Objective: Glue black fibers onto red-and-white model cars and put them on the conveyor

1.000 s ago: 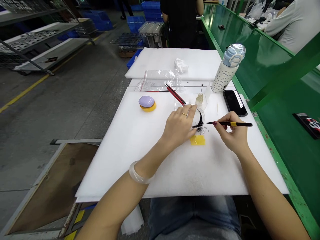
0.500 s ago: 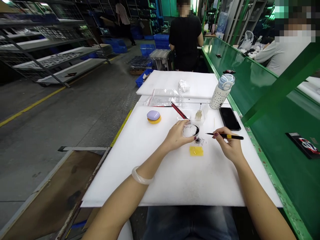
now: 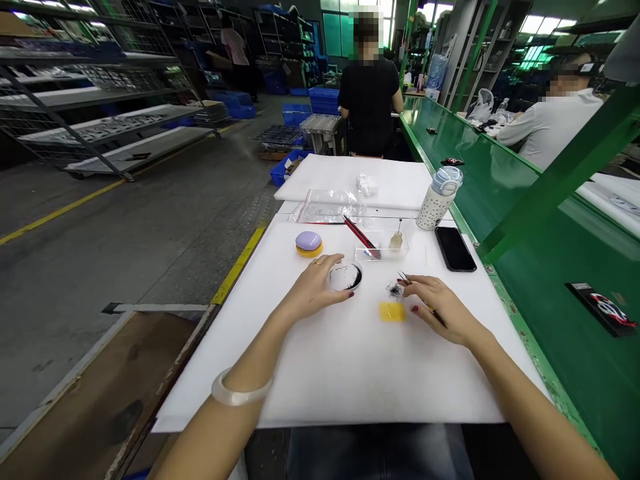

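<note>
My left hand [image 3: 316, 288] curls round a small round clear dish [image 3: 340, 285], fingers at its far side and thumb at its near side. Black bits lie along the dish's right inner wall. In my right hand [image 3: 440, 305] are tweezers [image 3: 433, 313] with black and yellow handles, their tips pointing up and left. Those tips are just above a loose pile of fine black bits [image 3: 395, 291] on the white sheet. A yellow square [image 3: 393, 311] lies on the near side of the pile.
Behind the pile sits a clear rectangular tray [image 3: 383, 253] with red-black tweezers [image 3: 361, 237] leaning on it and a small bottle [image 3: 396, 241]. A purple-yellow oval object [image 3: 309, 244], a phone [image 3: 455, 249] and a drinking bottle [image 3: 439, 199] stand around. The green conveyor [image 3: 540, 253] runs along the right.
My left hand has moved left with the dish, away from the black pile. My right hand has moved left and turned, bringing the tweezers' tips to the pile. The camera has tilted up slightly.
</note>
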Motion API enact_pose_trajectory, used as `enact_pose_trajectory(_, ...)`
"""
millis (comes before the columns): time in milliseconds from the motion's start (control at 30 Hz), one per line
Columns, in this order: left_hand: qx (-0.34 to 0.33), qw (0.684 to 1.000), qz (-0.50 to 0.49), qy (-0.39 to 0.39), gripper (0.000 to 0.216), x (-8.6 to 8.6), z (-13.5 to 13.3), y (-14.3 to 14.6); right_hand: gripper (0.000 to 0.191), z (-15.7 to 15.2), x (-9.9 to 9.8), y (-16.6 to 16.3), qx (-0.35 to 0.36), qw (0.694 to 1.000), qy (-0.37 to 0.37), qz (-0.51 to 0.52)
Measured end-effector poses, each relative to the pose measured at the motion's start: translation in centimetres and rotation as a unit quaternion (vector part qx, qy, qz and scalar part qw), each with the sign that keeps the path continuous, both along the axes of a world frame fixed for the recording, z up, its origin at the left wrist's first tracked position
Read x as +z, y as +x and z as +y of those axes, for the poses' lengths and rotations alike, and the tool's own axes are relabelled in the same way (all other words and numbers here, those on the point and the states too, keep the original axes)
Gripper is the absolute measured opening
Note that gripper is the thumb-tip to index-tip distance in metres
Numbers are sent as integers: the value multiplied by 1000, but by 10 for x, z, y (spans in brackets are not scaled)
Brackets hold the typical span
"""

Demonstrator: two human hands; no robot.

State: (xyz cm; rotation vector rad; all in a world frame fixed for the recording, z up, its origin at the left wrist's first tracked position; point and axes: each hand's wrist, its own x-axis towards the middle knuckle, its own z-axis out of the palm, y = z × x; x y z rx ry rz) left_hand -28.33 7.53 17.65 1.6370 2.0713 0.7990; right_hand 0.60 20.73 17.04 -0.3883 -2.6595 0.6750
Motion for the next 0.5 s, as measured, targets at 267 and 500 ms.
enact_pose_trajectory(267, -13, 1000, 6, -9, 78, -4, 0, -5, 55, -2, -10, 2, 67, 988, 40, -134)
enact_pose_trajectory(500, -18, 999, 25, -16, 76, -3, -4, -7, 49, 11, -18, 7, 45, 993, 33, -104)
